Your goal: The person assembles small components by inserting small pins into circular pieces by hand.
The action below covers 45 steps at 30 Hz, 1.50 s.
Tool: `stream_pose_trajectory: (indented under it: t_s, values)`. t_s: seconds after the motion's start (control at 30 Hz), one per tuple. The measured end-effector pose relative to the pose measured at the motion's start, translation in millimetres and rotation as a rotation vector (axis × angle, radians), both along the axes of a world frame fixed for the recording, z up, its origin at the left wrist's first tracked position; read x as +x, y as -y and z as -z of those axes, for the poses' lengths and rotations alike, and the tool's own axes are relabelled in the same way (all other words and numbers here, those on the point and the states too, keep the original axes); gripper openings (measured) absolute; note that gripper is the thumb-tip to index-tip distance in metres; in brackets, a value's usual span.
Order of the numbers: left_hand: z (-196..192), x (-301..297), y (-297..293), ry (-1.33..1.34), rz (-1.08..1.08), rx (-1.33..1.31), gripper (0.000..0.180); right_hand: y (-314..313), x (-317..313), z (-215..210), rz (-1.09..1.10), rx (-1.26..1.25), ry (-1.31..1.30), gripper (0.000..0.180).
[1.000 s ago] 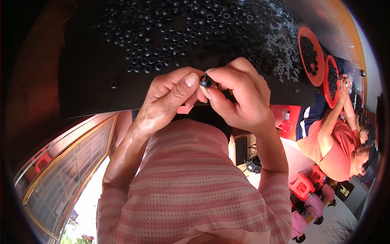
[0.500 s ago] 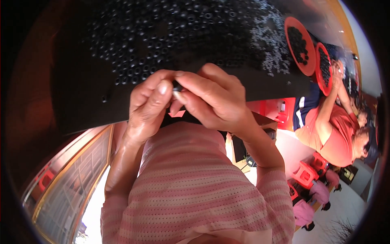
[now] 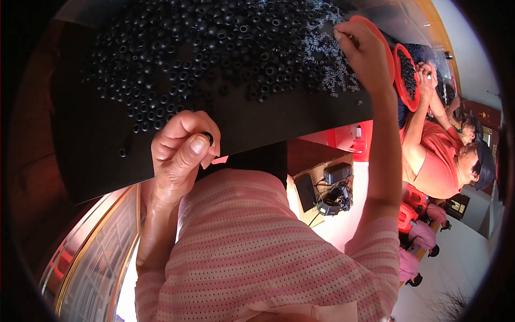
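My left hand (image 3: 182, 150) is closed, pinching a small black hollow round piece (image 3: 209, 138) between thumb and fingertips near the table's front edge. My right hand (image 3: 367, 51) reaches to the far right, over a scatter of small silvery coil-like pieces (image 3: 332, 75). Its thumb and index finger come together there; whether something sits between the tips is too small to tell. A wide spread of black hollow round pieces (image 3: 214, 43) covers the far part of the dark table (image 3: 241, 126), left of the silvery pieces.
Beyond my right hand stands a red bowl (image 3: 390, 59), partly hidden, and a second red bowl (image 3: 409, 91) holding black pieces. A person in an orange top (image 3: 437, 166) works at the right. Below the table edge, a cardboard box (image 3: 316, 153) holds adapters and cables (image 3: 337, 188).
My hands were together at the black piece; my right hand has parted and moved far right to the silvery pieces. My left hand keeps the black piece.
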<state>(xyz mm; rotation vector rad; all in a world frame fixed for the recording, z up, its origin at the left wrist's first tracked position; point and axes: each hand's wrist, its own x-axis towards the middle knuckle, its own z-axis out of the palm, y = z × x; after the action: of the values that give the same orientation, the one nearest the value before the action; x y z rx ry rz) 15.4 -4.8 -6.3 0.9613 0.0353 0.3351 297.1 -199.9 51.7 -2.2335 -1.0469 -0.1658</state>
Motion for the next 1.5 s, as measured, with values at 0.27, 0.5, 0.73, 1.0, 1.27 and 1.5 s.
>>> stream_pose_trajectory:
  t_s: [0.27, 0.5, 0.73, 1.0, 1.27, 1.5]
  values:
    - [-4, -1, 0, -0.060, 0.008, 0.058, 0.032, 3, 49, 5, -0.188, -0.571, 0.265, 0.008]
    - [-5, 0, 2, -0.078, 0.005, 0.132, 0.037, 2, 69, 16, -0.255, -0.461, 0.273, 0.006]
    - [-7, -1, 0, -0.076, 0.038, 0.072, 0.029, -20, 53, -21, -0.134, -0.654, 0.366, 0.008]
    - [-8, -2, 1, -0.088, 0.042, 0.103, 0.028, -21, 67, -27, -0.173, -0.560, 0.269, 0.007]
    - [-6, -2, 0, -0.090, 0.036, 0.104, 0.028, -31, 57, -30, -0.169, -0.517, 0.061, 0.008]
    - [-7, -3, 0, -0.088, 0.041, 0.112, 0.028, -32, 67, -31, -0.040, -0.687, 0.218, 0.009]
